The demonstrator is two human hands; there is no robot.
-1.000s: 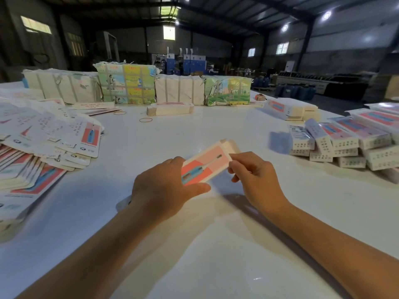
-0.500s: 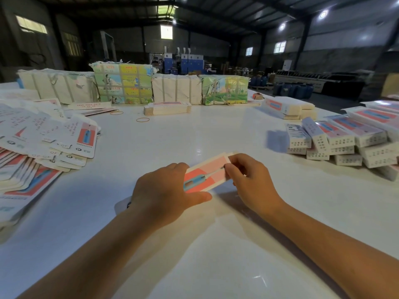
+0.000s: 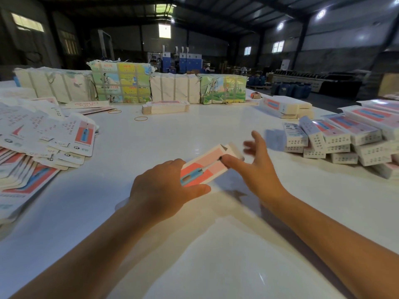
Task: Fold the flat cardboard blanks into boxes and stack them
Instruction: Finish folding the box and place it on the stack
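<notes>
Half a second ago both our hands were on the box [image 3: 207, 167], the right one pinching its far end. Now our right hand [image 3: 257, 167] has sprung open, fingers spread and blurred with motion, only the thumb touching the box near its far end, and it holds nothing. Our left hand [image 3: 164, 188] grips the near end, fingers on the far side and thumb along the near edge, holding the box just above the counter [image 3: 216, 255].

We judge that the far end has just been worked and the right hand is letting go: the far flaps look part open, a pale tab showing past the pink face. If so, that end wants tucking shut before the box is stacked.

To the right lies the pile of finished boxes [image 3: 336, 143], near but apart from our hands, with more behind it. To the left the flat blanks [image 3: 49, 143] are fanned out in a loose heap. At the back stand wrapped bundles [image 3: 121, 83], a short stack of blanks [image 3: 165, 106] before them, and two rubber bands [image 3: 141, 118] on the bare counter.

Nothing stands between the box and the pile; the way over is open. The heaped boxes lean unevenly, so a careless drop could shift them.
</notes>
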